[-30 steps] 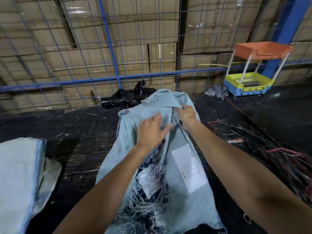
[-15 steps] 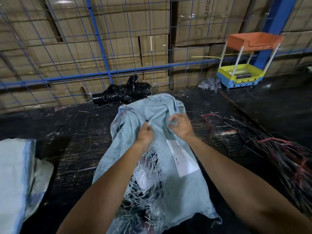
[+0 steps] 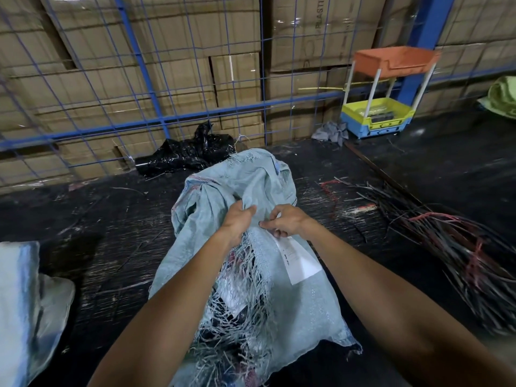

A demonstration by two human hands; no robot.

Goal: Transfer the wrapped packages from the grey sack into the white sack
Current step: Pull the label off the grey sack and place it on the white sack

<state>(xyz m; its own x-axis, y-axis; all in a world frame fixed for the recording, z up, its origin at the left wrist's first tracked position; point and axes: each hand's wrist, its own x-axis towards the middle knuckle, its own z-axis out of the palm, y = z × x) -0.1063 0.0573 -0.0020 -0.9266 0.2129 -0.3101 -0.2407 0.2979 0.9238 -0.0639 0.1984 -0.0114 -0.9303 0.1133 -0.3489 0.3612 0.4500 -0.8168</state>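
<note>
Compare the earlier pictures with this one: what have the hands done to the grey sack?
The left hand, open a second ago, now grips the grey woven sack beside the right hand, which has drawn nearer along the torn slit. The sack stays lying on the dark floor.

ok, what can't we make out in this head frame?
- Packages inside the grey sack: hidden by fabric and frayed threads; count unknown.
- White label: print too small to read.
- White sack: cut off by the left edge.
- Left hand fingertips: buried in the folds.
</note>
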